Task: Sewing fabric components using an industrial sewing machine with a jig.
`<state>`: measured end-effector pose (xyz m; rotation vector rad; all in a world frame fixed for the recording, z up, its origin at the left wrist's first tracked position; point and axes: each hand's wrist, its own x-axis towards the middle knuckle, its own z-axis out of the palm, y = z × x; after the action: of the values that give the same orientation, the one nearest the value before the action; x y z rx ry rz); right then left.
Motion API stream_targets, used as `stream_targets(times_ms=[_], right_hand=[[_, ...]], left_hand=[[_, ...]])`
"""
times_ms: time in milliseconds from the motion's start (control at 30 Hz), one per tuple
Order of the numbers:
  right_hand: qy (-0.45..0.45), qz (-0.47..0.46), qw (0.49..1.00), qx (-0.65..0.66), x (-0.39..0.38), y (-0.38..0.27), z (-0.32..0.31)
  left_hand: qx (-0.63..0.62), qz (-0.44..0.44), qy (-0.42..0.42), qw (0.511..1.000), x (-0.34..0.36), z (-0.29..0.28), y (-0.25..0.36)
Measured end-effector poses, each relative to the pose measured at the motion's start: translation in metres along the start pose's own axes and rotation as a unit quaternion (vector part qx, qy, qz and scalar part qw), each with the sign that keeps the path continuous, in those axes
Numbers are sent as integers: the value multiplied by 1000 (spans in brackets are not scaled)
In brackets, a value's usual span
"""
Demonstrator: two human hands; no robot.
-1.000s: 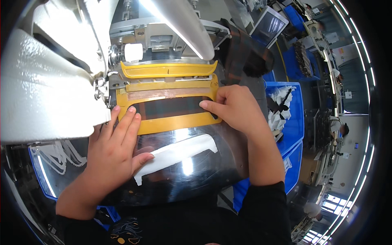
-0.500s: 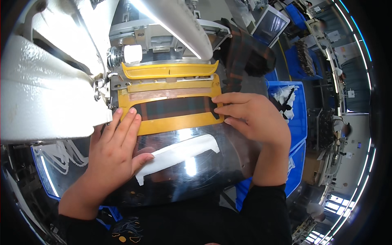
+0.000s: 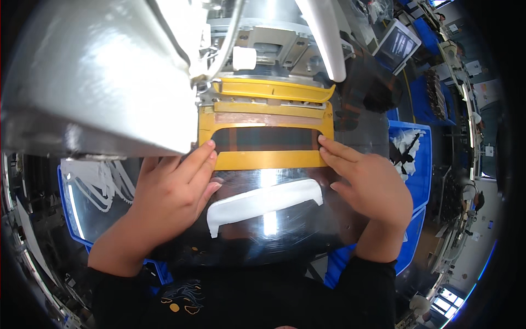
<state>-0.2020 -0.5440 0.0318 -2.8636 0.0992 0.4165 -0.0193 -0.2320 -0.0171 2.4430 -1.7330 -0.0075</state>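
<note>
A yellow template frame (image 3: 268,159) lies beside the white sewing machine head (image 3: 98,77), with dark plaid fabric (image 3: 266,139) showing in its opening. A second yellow bar (image 3: 274,89) sits just behind it. My left hand (image 3: 178,192) has its fingertips on the frame's left end, fingers stretched out. At the opposite end, my right hand (image 3: 372,186) touches the frame and fabric edge with outstretched fingertips, thumb held apart. A white cut piece (image 3: 263,200) lies on the shiny dark plate (image 3: 285,236) between my forearms.
Blue bins (image 3: 424,164) with scraps stand at the right; another bin (image 3: 71,219) with white pieces is at the left. A tablet (image 3: 395,45) and dark plaid cloth (image 3: 353,104) are beyond the plate at upper right. Small distant people and workstations line the far right.
The view has shifted, so the machine looms larger at upper left. My right hand's fingers have straightened along the frame's right end, and my left thumb has moved off the white piece.
</note>
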Motion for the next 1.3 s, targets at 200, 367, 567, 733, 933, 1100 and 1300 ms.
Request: stream_targets(times_ms=[200,367,567,733,933,1100,1300], right_hand=[[275,-22,914,297,29,38,22],[257,9,771,583,49,50,46],[298,-7,715,633,48,62,50],[278,-64,874,394,43,57,47],[195,-136,937,255,44,18,36],[158,-200,959,125,48,-1,38],[138,-190,968,88,48,-6,36]], left_hand=[[-36,32,89,995,1,8,-4],[-37,22,100,994,0,10,-2],[-71,30,160,984,0,14,-4],[-98,40,153,983,0,14,-1],[-109,43,151,981,0,14,2],[-80,32,129,988,-1,15,0],[-71,26,109,991,-1,16,0]])
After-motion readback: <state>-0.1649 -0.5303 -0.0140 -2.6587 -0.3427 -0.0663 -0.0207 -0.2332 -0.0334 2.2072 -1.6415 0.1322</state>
